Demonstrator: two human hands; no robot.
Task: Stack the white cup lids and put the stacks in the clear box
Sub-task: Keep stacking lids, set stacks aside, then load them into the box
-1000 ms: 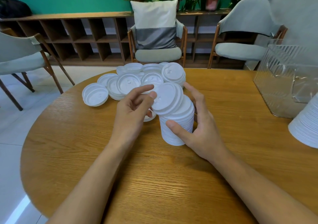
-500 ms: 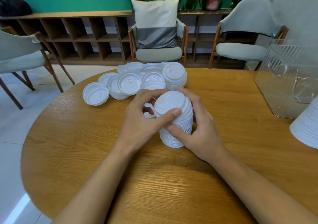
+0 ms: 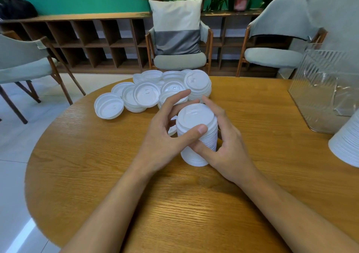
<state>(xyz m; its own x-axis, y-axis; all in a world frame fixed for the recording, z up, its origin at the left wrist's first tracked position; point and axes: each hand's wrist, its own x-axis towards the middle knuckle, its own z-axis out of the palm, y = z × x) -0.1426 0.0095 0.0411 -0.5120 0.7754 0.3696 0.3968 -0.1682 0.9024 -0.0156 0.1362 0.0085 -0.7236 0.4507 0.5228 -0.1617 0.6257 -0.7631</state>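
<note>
A tall stack of white cup lids (image 3: pixel 196 118) stands upright on the round wooden table (image 3: pixel 97 171), near its middle. My left hand (image 3: pixel 162 138) holds the stack's top from the left, thumb pressed on the near rim and fingers reaching round the far side. My right hand (image 3: pixel 228 144) grips the stack from the right, thumb low on its front and fingers curled behind it. The clear box (image 3: pixel 320 93) stands at the table's right edge, apart from both hands.
Several loose white lids (image 3: pixel 145 95) lie in a pile behind the hands, with a short lid stack (image 3: pixel 198 83) at its right end. Another tall lid stack (image 3: pixel 347 144) leans in at the right edge. Chairs and a low shelf stand beyond the table.
My left hand brought tilted lids down onto the stack; they now sit flat on top. Its thumb moved to the near rim. My right hand stayed on the stack.
</note>
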